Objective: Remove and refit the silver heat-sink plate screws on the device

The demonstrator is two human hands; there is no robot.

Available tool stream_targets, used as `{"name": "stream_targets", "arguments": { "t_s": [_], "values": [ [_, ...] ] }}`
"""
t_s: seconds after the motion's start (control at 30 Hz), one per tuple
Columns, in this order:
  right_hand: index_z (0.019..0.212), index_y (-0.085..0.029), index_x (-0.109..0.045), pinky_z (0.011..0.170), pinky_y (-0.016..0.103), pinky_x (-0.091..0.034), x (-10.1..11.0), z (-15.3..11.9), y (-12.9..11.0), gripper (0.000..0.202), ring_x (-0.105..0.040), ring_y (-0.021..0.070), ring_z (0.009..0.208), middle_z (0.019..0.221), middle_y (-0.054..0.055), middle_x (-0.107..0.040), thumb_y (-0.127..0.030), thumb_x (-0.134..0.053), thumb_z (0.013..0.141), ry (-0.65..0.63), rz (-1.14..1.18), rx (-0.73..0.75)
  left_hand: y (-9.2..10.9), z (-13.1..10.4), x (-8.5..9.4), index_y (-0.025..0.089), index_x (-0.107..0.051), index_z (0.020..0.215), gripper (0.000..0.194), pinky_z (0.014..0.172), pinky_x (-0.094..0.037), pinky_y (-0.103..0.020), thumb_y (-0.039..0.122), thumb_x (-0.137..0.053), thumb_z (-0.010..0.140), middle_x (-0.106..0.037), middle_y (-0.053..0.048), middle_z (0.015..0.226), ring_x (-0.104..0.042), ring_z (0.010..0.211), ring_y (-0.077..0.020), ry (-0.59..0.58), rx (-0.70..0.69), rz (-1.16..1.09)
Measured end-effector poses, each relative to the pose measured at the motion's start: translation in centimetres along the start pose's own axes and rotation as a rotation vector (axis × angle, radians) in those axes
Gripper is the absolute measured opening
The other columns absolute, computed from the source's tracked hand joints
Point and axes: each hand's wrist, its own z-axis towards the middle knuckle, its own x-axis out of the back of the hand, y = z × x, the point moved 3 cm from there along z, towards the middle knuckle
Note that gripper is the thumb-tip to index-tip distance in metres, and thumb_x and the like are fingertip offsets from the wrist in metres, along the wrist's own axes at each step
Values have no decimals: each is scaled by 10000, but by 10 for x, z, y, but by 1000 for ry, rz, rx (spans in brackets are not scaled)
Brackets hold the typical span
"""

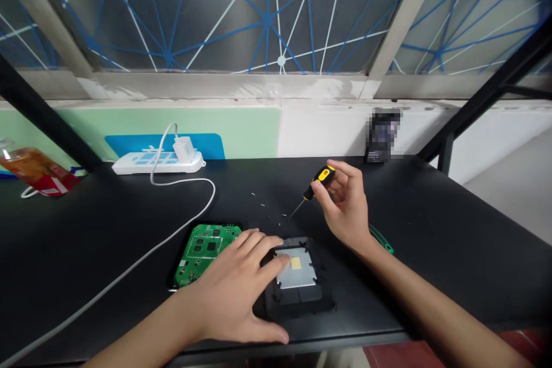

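My right hand (pixel 345 201) grips a yellow and black screwdriver (pixel 319 180), its thin shaft slanting down to the left near several small screws (pixel 283 215) on the black table. Fingers spread, my left hand (pixel 241 287) lies over the left side of a black plastic cover (pixel 297 295). On that cover sits a silver metal plate (pixel 297 277) with a small yellow pad (pixel 295 263), close to my left index fingertip. Left of it, a green circuit board (pixel 200 259) rests in a dark shell, partly hidden by my left hand.
A white power strip (pixel 129 164) with a plugged-in charger (pixel 184 150) stands at the back left; its white cable (pixel 142 257) crosses the table. A drink bottle (pixel 41 169) lies far left. A phone (pixel 382 135) leans on the wall. A green tool (pixel 381 238) lies behind my right wrist.
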Motion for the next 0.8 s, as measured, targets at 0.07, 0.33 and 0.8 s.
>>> {"name": "stream_targets", "arguments": {
  "t_s": [0.07,0.33,0.8],
  "values": [
    [1297,-300,-467,747,375,-583,-3,-1,0,438,-664,153,786,974,9,-608,-278,-664,906,-25,5,-10,0,0,-1,187,-575,1336,865,1108,-361,-659,751,-748,704,-536,-169,1409,-486,1284,-442,-7,15,-10],
    [1287,-286,-454,728,370,-582,-8,-3,-1,435,-651,153,773,947,4,-598,-290,-663,906,-47,29,-24,0,0,1,193,-552,1362,844,1111,-377,-647,683,-785,715,-522,-158,1421,-471,1303,-425,-47,35,-46],
    [1277,-303,-473,619,366,-576,1,3,-7,409,-598,162,700,875,6,-565,-316,-655,911,34,78,-94,-1,1,1,211,-517,1396,839,1146,-354,-663,639,-798,731,-506,-171,1449,-432,1390,-443,-85,49,-104]
  ]
}}
